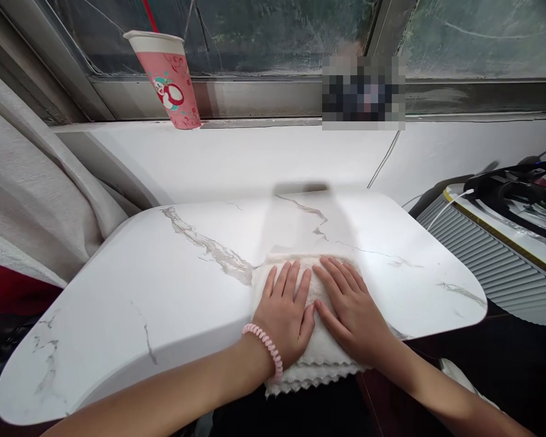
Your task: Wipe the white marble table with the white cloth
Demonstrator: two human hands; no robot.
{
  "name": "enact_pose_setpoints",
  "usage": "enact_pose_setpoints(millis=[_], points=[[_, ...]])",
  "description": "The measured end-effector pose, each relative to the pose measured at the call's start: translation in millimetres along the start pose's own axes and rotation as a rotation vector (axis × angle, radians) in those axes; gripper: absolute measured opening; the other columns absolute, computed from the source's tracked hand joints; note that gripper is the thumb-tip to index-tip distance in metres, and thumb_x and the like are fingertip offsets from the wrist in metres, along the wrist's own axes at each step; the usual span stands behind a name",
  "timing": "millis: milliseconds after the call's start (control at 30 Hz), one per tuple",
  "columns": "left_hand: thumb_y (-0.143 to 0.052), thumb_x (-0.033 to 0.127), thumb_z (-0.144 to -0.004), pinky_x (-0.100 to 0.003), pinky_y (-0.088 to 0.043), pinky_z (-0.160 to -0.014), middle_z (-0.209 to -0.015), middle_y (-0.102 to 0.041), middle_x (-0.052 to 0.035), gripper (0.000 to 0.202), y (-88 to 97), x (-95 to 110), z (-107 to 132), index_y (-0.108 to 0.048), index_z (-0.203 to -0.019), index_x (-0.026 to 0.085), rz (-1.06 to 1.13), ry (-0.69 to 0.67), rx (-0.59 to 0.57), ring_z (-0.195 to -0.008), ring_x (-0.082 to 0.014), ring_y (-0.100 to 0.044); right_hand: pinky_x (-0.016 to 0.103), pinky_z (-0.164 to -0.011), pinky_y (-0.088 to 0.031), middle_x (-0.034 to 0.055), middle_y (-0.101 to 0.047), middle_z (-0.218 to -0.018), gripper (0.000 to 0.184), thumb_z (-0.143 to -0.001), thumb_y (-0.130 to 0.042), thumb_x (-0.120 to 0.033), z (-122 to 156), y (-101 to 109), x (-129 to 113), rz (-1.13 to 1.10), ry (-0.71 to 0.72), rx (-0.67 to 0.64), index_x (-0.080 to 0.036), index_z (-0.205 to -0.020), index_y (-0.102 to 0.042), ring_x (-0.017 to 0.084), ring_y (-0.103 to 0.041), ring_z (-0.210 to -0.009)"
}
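Observation:
A folded, fluffy white cloth (330, 352) with scalloped edges lies on the marble-patterned white table (200, 297), its near edge hanging a little over the front. My left hand (284, 303) rests flat on its left half, fingers spread, with a pink coiled hair tie (266, 346) round the wrist. On the right half lies my right hand (348, 303), palm down with fingers stretched out and close together. The two thumbs nearly meet in the middle of the cloth.
On the window sill stands a pink paper cup (175, 85) with a red straw. Right of it is a blurred-out patch. A grey curtain (40, 164) hangs at the left. A ribbed white cabinet (495, 255) with cables and packets on top stands to the right.

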State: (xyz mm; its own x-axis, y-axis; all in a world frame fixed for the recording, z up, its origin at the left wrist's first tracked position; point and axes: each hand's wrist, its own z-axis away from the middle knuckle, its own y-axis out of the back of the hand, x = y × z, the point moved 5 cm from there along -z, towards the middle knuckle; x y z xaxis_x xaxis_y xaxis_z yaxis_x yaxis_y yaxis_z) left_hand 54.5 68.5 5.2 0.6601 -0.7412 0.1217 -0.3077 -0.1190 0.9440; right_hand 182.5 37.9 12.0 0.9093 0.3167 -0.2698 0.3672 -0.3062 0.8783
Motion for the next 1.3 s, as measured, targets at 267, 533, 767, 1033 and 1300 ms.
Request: enact_pose_setpoints(millis=[267,533,767,1033,1300], points=[[-0.031,0.033,-0.096,-0.053,-0.029,-0.116,-0.151,-0.041,-0.0180,0.056,4.7,-10,5,-0.043,-0.144,0.008,-0.017,0.024,0.001,-0.142,-0.0316,-0.034,0.057,-0.116,-0.030,0.0119,-0.044,-0.150,0.054,-0.097,-0.036,-0.038,-10,-7,-12,0.008,-0.012,-0.018,-0.017,-0.146,-0.042,0.029,-0.034,-0.142],[-0.028,0.031,-0.095,-0.053,-0.033,-0.115,-0.149,-0.045,-0.0154,0.055,16.9,-36,28,-0.045,-0.144,0.012,-0.050,0.061,0.047,-0.141,-0.0291,-0.037,0.057,-0.117,-0.029,0.0126,-0.043,-0.150,0.055,-0.095,-0.038,-0.037,-26,-22,-41,-0.020,0.041,-0.059,-0.016,-0.147,-0.042,0.030,-0.033,-0.143],[-0.033,0.030,-0.093,-0.055,-0.031,-0.115,-0.149,-0.044,-0.0162,0.056,17.3,-39,30,-0.044,-0.145,0.012,-0.029,0.077,0.033,-0.141,-0.0307,-0.036,0.059,-0.115,-0.030,0.0128,-0.044,-0.150,0.056,-0.094,-0.040,-0.036,-29,-23,-42,-0.038,0.072,-0.071,-0.017,-0.147,-0.041,0.032,-0.033,-0.142],[-0.032,0.034,-0.095,-0.056,-0.028,-0.115,-0.149,-0.043,-0.0184,0.056,6.5,-77,-4,-0.045,-0.143,0.008,-0.080,0.105,-0.050,-0.139,-0.0329,-0.038,0.052,-0.117,-0.024,0.0132,-0.046,-0.148,0.053,-0.095,-0.036,-0.038,-72,-40,-24,0.012,0.075,-0.112,-0.013,-0.140,-0.048,0.031,-0.036,-0.138],[-0.035,0.034,-0.096,-0.048,-0.022,-0.119,-0.152,-0.041,-0.0120,0.051,-3.3,-154,-76,-0.041,-0.144,0.017,-0.060,0.120,-0.155,-0.142,-0.0250,-0.034,0.048,-0.114,-0.023,0.0138,-0.049,-0.144,0.048,-0.094,-0.036,-0.034,-155,-74,5,0.062,-0.021,-0.101,-0.013,-0.135,-0.049,0.030,-0.036,-0.135]])
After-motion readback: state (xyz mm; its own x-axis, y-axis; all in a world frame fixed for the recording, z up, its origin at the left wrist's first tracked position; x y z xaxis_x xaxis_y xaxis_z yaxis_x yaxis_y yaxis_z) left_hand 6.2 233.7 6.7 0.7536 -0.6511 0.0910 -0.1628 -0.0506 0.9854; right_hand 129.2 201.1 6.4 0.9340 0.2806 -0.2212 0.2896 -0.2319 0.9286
